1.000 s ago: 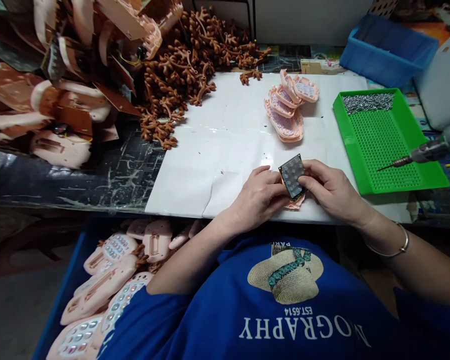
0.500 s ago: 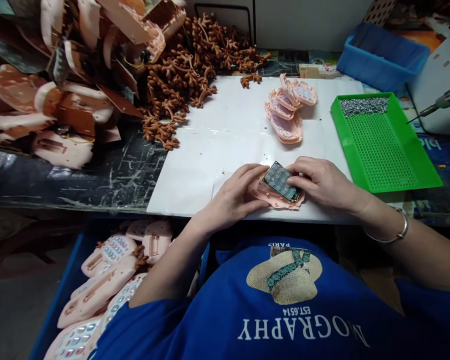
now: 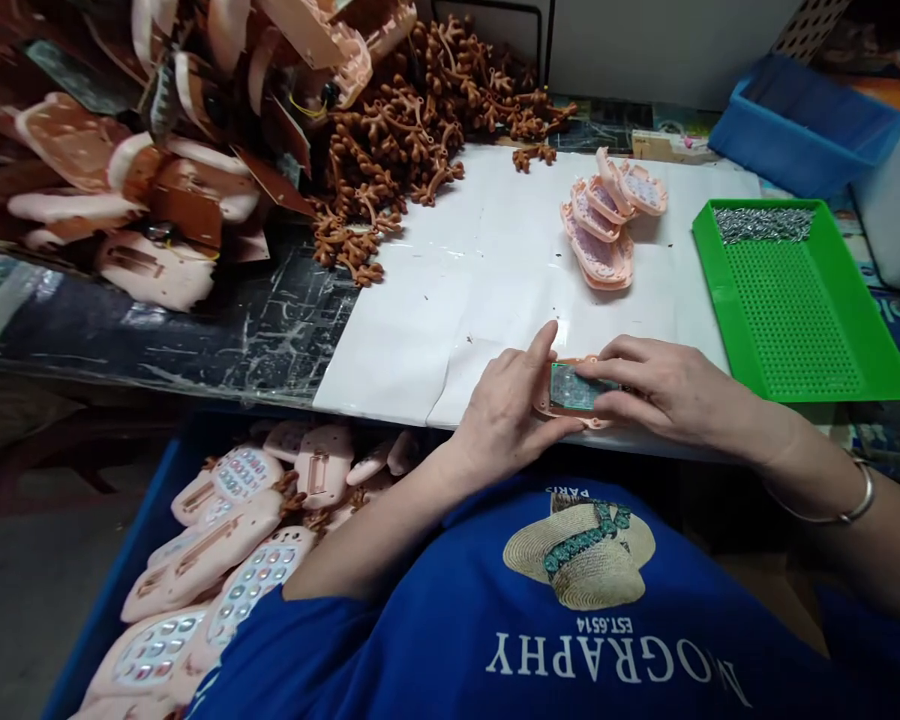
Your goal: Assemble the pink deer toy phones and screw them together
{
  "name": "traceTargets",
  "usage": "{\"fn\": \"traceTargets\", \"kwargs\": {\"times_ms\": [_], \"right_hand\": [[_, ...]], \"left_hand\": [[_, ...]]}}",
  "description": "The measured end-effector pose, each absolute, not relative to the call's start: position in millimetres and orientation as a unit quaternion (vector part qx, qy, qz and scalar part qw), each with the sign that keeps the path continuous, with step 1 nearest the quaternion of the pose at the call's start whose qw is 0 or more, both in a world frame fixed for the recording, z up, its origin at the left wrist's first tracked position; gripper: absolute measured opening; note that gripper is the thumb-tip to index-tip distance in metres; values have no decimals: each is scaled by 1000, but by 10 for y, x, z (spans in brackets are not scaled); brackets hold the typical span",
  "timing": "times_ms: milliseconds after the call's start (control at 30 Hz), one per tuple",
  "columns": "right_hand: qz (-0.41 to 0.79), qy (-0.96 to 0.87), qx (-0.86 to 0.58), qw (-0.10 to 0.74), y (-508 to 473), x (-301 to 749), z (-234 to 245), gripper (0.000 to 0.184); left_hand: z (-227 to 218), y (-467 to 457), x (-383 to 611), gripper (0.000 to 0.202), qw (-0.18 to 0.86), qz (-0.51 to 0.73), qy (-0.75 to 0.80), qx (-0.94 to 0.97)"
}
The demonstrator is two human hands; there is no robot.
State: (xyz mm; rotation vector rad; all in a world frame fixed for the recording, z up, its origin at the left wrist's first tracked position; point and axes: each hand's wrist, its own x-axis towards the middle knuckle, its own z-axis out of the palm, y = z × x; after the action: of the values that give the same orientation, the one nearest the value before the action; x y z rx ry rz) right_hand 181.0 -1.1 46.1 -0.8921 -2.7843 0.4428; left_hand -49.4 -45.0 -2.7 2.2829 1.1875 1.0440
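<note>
Head view, the only one to go by. Looks like mid-step on seating a small green circuit board (image 3: 574,388) into a pink shell (image 3: 546,405), low and just right of centre in the frame, at the near edge of the white surface (image 3: 457,290). Judging by that, calls for getting the board square and flush in its recess, with even pressure and no skewing.

Got the left hand (image 3: 506,415) round the shell's left end, thumb at the near edge, forefinger stretched up past the far corner, pinching it steady. Got the right hand (image 3: 667,395) laid in from the right, fingers close together, thumb and forefinger seemingly nipped on the board's right end and pressing down.

Also spotted:
- green tray (image 3: 795,310) at right, with screws (image 3: 763,224) heaped at its far end
- stack of pink shells (image 3: 604,225), upper centre-right
- pile of brown plastic bits (image 3: 420,130), top centre
- blue bin (image 3: 112,590) of keypad fronts (image 3: 217,560), lower left
</note>
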Motion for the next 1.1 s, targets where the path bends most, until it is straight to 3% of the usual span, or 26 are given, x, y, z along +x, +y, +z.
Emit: {"fn": "traceTargets", "kwargs": {"times_ms": [400,1100], "right_hand": [[55,-946,-288,137,-132,1868,391,35],[95,-944,-277,155,-111,1877,369,37]], "left_hand": [[-57,-489,-574,93,244,376,377,811],[-45,-481,-572,92,241,373,372,815]]}}
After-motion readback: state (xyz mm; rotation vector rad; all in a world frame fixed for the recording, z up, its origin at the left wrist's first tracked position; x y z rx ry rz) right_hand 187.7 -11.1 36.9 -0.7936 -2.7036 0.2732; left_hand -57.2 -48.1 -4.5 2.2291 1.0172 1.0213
